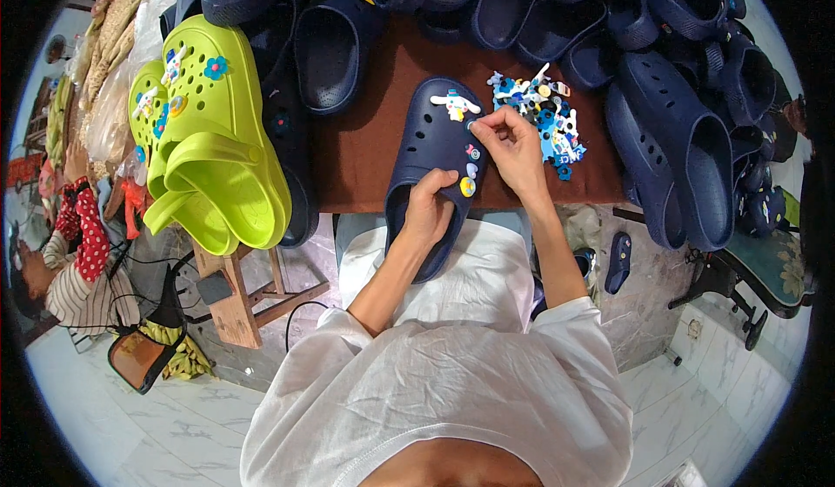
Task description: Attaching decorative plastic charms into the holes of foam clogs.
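The left hand (428,209) grips the heel of a navy clog (432,152) on the desk (357,152); the right hand (513,143) pinches a small charm (470,125) against its upper. Pushed off-centre, the charm might slip toward the charm pile (544,117) just beyond the right hand.
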{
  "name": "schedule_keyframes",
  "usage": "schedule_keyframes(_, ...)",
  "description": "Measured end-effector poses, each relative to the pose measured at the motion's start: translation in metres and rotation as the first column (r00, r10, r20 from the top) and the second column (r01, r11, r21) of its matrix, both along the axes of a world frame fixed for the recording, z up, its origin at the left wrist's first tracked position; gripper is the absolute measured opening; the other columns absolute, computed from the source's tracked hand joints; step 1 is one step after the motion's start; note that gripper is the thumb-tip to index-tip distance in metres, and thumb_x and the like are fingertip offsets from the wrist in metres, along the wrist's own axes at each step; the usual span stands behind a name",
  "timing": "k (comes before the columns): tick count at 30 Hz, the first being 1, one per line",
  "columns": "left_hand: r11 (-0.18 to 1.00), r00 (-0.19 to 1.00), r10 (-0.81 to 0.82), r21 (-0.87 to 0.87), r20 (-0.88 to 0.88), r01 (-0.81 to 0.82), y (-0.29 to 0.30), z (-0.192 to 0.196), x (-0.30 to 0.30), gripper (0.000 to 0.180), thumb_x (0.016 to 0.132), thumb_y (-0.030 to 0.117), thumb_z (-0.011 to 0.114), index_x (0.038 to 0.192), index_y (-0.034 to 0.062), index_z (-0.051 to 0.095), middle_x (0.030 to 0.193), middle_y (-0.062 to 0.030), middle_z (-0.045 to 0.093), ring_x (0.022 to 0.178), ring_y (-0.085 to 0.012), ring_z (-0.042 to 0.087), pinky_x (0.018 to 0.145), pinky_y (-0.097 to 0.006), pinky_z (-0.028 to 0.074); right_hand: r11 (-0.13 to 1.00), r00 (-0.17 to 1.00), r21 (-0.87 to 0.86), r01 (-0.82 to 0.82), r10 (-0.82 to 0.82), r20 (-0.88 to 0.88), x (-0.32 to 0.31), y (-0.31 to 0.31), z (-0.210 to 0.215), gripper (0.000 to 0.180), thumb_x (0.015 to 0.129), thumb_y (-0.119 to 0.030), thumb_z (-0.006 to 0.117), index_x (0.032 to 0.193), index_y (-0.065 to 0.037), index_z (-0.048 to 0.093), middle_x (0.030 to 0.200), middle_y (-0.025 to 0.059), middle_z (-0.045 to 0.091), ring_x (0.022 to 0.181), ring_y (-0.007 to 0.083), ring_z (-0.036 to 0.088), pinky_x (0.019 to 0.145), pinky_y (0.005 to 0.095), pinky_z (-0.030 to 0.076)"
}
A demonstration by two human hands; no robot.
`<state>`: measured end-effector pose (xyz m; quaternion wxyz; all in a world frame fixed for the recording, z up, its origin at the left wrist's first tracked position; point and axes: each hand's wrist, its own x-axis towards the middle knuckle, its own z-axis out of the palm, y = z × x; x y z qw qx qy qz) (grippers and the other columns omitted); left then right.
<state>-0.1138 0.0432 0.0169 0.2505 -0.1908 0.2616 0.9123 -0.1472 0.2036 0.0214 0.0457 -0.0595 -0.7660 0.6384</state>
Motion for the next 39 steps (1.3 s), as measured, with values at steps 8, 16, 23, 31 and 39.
schedule_keyframes(8,1.0,1.0,-0.009,0.007,-0.005,0.009,0.0,0.001,0.0,0.018,0.082,0.006,0.06,0.098,-0.0022,0.064,0.095,-0.008,0.066,0.088,-0.0179,0.064,0.084,-0.033,0.05,0.973,0.972,-0.221,-0.068,0.115,0.207,-0.01,0.008,0.004,0.013,0.086,-0.02,0.075,0.088,-0.011,0.065,0.081,-0.0063,0.061,0.071,0.0023,0.053,0.063,0.0183,0.04)
schedule_keyframes(16,0.998,0.998,-0.064,0.0,-0.013,0.064,-0.003,-0.007,0.0,0.014,0.083,0.006,0.059,0.094,-0.0013,0.063,0.095,-0.0093,0.066,0.085,-0.0192,0.063,0.079,-0.031,0.051,0.946,0.925,-0.316,-0.071,0.181,0.333,-0.017,0.019,0.0,0.015,0.084,-0.019,0.077,0.085,-0.012,0.063,0.077,-0.0064,0.06,0.067,0.003,0.054,0.061,0.0183,0.045)
schedule_keyframes(23,0.999,0.999,-0.04,0.027,-0.006,0.04,-0.002,-0.005,0.002,0.013,0.083,0.005,0.058,0.092,-0.0011,0.064,0.096,-0.0097,0.065,0.087,-0.0188,0.062,0.082,-0.032,0.049,0.943,0.89,-0.329,-0.047,0.189,0.415,-0.025,0.019,0.005,0.018,0.083,-0.016,0.078,0.083,-0.012,0.061,0.073,-0.0053,0.059,0.06,0.0033,0.054,0.056,0.0171,0.046)
schedule_keyframes(31,0.998,0.998,-0.056,0.004,-0.041,0.056,-0.005,-0.006,0.003,0.016,0.081,0.004,0.059,0.094,-0.003,0.064,0.096,-0.0093,0.065,0.089,-0.0187,0.061,0.086,-0.034,0.047,0.943,0.859,-0.318,-0.102,0.245,0.45,-0.032,0.02,0.008,0.022,0.081,-0.018,0.08,0.085,-0.011,0.059,0.071,-0.0049,0.058,0.059,0.0039,0.053,0.056,0.0183,0.046)
schedule_keyframes(39,0.999,0.999,-0.025,0.033,-0.03,0.026,-0.005,-0.005,0.002,0.01,0.081,0.002,0.058,0.088,-0.0006,0.065,0.093,-0.0084,0.066,0.087,-0.0178,0.063,0.084,-0.033,0.049,0.974,0.89,-0.21,-0.085,0.169,0.423,-0.02,0.018,0.006,0.037,0.084,-0.02,0.078,0.108,-0.006,0.054,0.085,-0.0022,0.061,0.073,0.0041,0.057,0.062,0.0184,0.048)
